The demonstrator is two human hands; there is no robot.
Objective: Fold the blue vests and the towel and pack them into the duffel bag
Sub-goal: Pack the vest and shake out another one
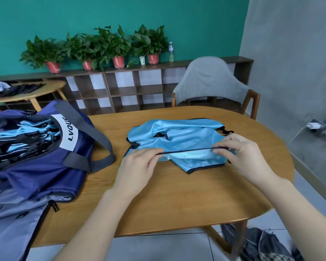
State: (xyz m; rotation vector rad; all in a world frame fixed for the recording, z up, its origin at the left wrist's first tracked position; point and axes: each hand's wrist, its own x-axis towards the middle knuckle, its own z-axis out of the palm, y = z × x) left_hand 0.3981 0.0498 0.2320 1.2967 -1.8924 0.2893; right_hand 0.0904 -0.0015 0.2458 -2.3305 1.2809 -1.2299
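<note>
A light blue vest (179,140) with black trim lies crumpled in the middle of the wooden table (177,194). My left hand (137,166) pinches its black-trimmed edge at the left end. My right hand (241,155) pinches the same edge at the right end, so the trim is stretched taut between them just above the table. The navy duffel bag (36,172) lies open at the table's left, with several blue vests (21,136) and black straps inside. No towel is visible.
A grey-covered chair (211,83) stands behind the table. A low shelf (135,87) carries potted plants along the green wall. A small round table (26,93) with dark cloth is at far left. Dark fabric (262,243) lies on the floor at lower right.
</note>
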